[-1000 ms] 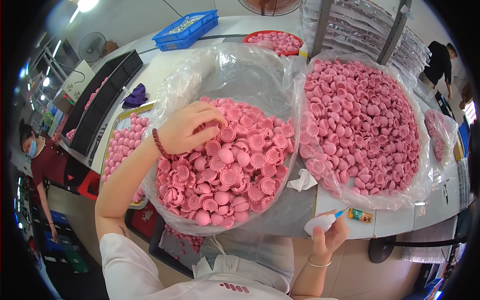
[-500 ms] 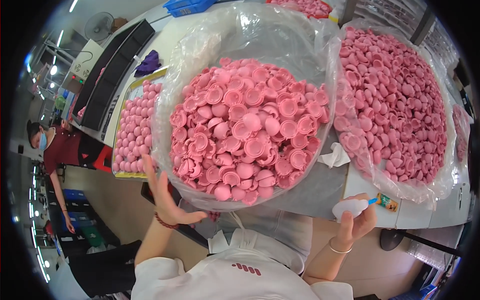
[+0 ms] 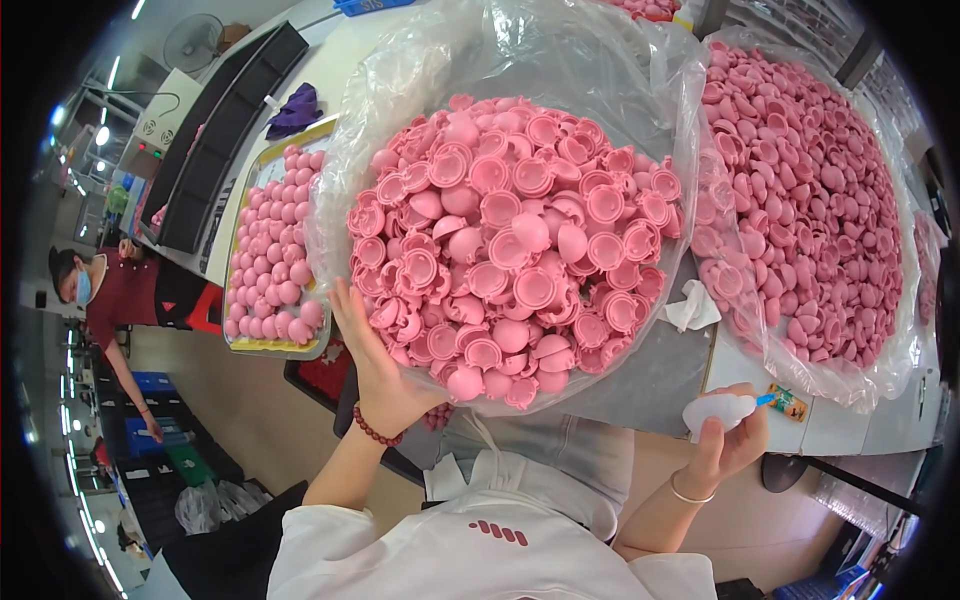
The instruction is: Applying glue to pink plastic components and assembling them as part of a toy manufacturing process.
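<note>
- The left hand [image 3: 388, 385] is at the near left edge of the bag [image 3: 335, 150]; its fingers are stretched up along the side, not closed around any shell. If the palm presses on the plastic, I cannot tell.
- The right hand [image 3: 738, 448] is over the near edge of the table [image 3: 645, 390], and its fingers and thumb pinch the white bottle [image 3: 716, 412]. The blue tip of the bottle points to the right, toward the small tube [image 3: 788, 402].
- The shells [image 3: 515, 245] lie in a heap in the bag, which is open at the top and reaches to the near edge of the table.
- Between the hands there is wide room; the near rim of the bag and the shirt front [image 3: 490, 550] are in this space.
- Right of the bag, a grey strip of the table runs to the near edge. At its far part lies the tissue [image 3: 692, 307], just beside the second bag [image 3: 855, 388], which is filled with more shells.
- The tube lies near the table's near edge, below the second bag.
- On the left, the yellow-rimmed tray [image 3: 285, 352] with round balls [image 3: 270, 250] is close beside the bag, so the passage there is narrow.
</note>
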`<action>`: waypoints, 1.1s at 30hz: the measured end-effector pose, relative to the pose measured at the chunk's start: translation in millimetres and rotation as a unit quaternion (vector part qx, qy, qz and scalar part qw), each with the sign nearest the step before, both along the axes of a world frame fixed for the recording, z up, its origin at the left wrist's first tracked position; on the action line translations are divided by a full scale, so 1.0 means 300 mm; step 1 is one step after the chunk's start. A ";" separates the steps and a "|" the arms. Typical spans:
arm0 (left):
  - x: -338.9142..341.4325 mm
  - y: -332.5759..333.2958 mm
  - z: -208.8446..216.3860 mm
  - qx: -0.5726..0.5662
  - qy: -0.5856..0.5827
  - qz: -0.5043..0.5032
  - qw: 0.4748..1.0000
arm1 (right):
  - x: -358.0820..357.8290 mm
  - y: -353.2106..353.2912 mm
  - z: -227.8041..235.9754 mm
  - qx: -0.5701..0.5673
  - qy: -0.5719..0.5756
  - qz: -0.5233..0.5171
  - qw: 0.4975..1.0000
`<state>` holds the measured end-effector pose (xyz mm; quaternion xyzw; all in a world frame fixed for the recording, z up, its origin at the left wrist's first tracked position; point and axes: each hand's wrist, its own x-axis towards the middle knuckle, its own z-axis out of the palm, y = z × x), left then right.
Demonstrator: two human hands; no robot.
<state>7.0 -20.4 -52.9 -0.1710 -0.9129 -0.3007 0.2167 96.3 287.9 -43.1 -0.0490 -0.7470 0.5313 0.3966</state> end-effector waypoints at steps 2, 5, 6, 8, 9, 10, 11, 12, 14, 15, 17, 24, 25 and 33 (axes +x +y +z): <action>-0.004 0.016 0.025 -0.007 -0.014 -0.005 1.000 | 0.005 0.008 -0.007 -0.002 0.005 -0.005 1.000; -0.023 0.043 0.045 -0.015 -0.027 -0.011 0.999 | 0.005 0.014 -0.012 0.013 -0.003 0.005 1.000; -0.033 0.049 0.049 -0.021 -0.027 -0.011 0.999 | 0.005 0.015 -0.012 0.014 -0.004 0.004 1.000; -0.063 0.055 0.054 -0.040 -0.019 -0.012 0.999 | 0.005 0.016 -0.011 0.022 -0.004 0.006 1.000; -0.080 0.056 0.054 -0.060 -0.012 -0.011 0.998 | 0.007 0.015 -0.009 0.023 -0.005 0.006 1.000; -0.101 0.053 0.055 -0.059 -0.012 -0.011 0.998 | 0.008 0.013 -0.006 0.027 -0.023 0.005 0.999; -0.123 0.047 0.056 -0.069 -0.001 -0.023 0.997 | 0.010 0.013 -0.003 0.030 -0.040 0.005 0.999; -0.141 0.042 0.057 -0.079 0.010 -0.035 0.996 | 0.013 0.018 -0.003 0.031 -0.041 0.005 0.999; -0.162 0.029 0.108 -0.080 -0.028 -0.040 0.996 | 0.019 0.028 -0.005 0.055 -0.057 0.017 0.997; -0.174 0.003 0.124 -0.108 -0.054 -0.079 0.990 | 0.022 0.029 -0.007 0.056 -0.057 0.017 0.997; -0.174 -0.043 0.165 -0.113 -0.124 -0.137 0.976 | 0.025 0.032 -0.009 0.039 -0.049 0.009 0.998; -0.178 0.009 0.299 0.021 -0.020 -0.134 0.991 | 0.025 0.025 -0.003 0.041 -0.056 0.013 0.997; -0.185 0.083 0.315 0.040 0.027 -0.148 0.988 | 0.025 0.024 -0.003 0.042 -0.053 0.003 0.998; -0.281 0.270 0.258 -0.108 0.127 -0.156 0.973 | 0.023 0.027 -0.011 0.041 -0.053 0.000 0.998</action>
